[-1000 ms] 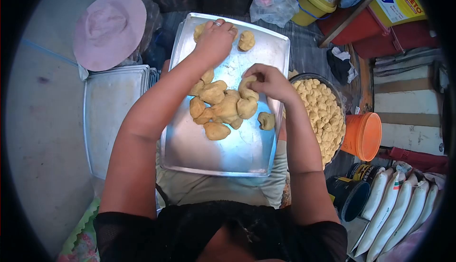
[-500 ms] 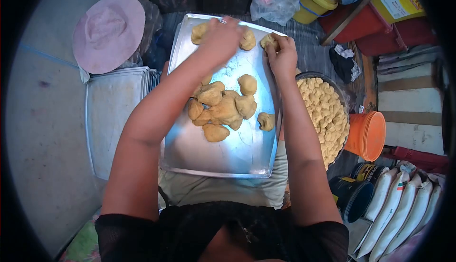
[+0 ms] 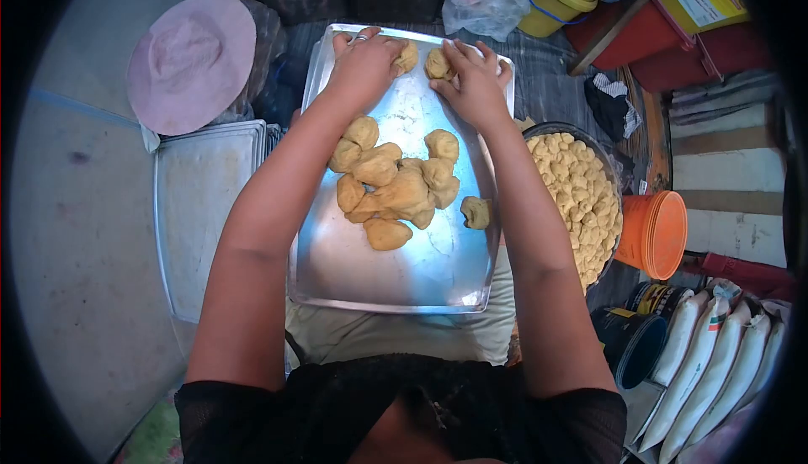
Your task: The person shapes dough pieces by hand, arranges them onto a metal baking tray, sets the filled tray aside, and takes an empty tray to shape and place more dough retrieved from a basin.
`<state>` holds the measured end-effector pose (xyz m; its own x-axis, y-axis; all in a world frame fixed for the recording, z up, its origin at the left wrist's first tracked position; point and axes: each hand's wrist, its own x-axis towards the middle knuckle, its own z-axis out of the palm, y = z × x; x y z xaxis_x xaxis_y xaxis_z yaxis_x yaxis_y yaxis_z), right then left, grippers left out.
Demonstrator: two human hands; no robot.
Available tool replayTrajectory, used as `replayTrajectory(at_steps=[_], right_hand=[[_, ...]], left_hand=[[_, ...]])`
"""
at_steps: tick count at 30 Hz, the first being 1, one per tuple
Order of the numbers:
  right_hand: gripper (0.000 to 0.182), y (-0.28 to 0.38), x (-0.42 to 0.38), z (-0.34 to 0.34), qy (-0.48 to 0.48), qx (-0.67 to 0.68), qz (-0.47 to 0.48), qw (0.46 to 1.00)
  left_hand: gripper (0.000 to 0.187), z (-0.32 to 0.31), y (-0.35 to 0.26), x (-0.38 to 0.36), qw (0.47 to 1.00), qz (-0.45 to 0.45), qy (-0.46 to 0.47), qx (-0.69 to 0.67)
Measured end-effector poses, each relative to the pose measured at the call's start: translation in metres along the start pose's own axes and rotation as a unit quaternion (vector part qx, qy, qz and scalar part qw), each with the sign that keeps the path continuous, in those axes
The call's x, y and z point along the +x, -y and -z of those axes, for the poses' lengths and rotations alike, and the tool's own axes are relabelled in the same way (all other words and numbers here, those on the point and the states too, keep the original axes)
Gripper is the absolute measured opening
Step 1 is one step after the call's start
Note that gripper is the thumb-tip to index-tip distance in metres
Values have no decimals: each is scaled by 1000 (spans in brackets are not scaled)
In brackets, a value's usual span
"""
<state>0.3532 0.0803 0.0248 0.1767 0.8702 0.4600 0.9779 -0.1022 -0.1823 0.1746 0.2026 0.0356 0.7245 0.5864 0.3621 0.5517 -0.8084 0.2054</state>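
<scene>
A shiny metal tray (image 3: pixel 370 283) holds a cluster of tan dough pieces (image 3: pixel 400 193) in its middle. One small torn dough piece (image 3: pixel 475 212) lies apart near the tray's right side. At the far left end of the tray, my left hand (image 3: pixel 364 67) curls over a dough ball (image 3: pixel 406 58), which shows at its thumb side. My right hand (image 3: pixel 475 81) has thumb and forefinger around another dough ball (image 3: pixel 438 63), its other fingers spread toward the far right corner. What lies under either palm is hidden.
Right of the tray stands a round basin (image 3: pixel 613 169) heaped with small dough pieces. Beyond it are orange buckets (image 3: pixel 661 235), a dark bucket (image 3: pixel 635 350) and several filled white bags (image 3: pixel 703 363). Stacked trays (image 3: pixel 206 228) and a pink hat (image 3: pixel 192 64) are at left.
My left hand has moved left along the far edge, and a dough ball now shows beside its thumb. My right hand has shifted left from the corner onto the middle dough ball.
</scene>
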Motion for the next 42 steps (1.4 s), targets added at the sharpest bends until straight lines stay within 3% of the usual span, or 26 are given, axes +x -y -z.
replayTrajectory(at_steps=[2,4,7,11,14,15,17,20,21,24,27,30,31,33,34,36,37,38,39,41,42], right_hand=[[65,-1,-9,17,7,10,-71,997],[61,-8,-18,28,15,13,-140,990],[57,-32,-27,11,25,240,-155,958],[51,-36,-30,1,-56,48,-82,994],[47,3,-31,41,-16,105,-110,988],[44,11,-40,44,69,149,-100,981],[40,21,-55,50,236,234,-80,940],[37,11,-62,34,313,386,-157,853],[36,15,-58,34,260,409,-173,858],[33,41,-29,29,94,464,-187,861],[33,72,-3,9,107,388,-142,904],[28,97,-12,20,10,174,-42,984],[27,102,-17,32,101,201,-59,973],[26,107,-29,57,287,245,-95,921],[24,102,-42,41,273,279,-47,919],[22,79,-55,34,290,422,-119,851],[22,69,-54,36,292,488,-147,809],[18,63,-52,40,270,508,-202,793],[15,61,-52,44,173,528,-199,807],[13,56,-51,42,-11,483,-187,856],[14,61,-47,52,-72,385,-164,905]], left_hand=[[46,-2,4,-6,996,-11,-92,13],[47,12,5,-15,996,42,-82,17],[46,20,20,-17,993,99,1,-62],[46,0,30,-11,988,120,-23,-95],[45,4,20,-16,991,77,-106,-10],[44,9,15,-22,988,59,-137,32],[44,42,0,-42,989,107,-25,-96],[46,63,-10,-83,965,101,155,-186],[46,61,-7,-94,952,87,216,-201],[44,36,15,-112,946,141,108,-270],[41,51,9,-90,913,255,19,-319],[32,35,15,-89,951,191,-86,-226],[32,33,13,-90,964,159,-113,-183],[25,33,10,-91,974,141,-78,-161],[24,36,9,-90,980,133,-47,-143],[27,45,7,-87,981,154,30,-115],[27,47,5,-84,990,125,9,-69],[28,49,3,-81,995,96,-13,-21],[29,50,1,-80,997,68,-34,27],[28,42,-9,-73,997,7,-69,-40],[28,37,-13,-69,993,-24,-86,-74]])
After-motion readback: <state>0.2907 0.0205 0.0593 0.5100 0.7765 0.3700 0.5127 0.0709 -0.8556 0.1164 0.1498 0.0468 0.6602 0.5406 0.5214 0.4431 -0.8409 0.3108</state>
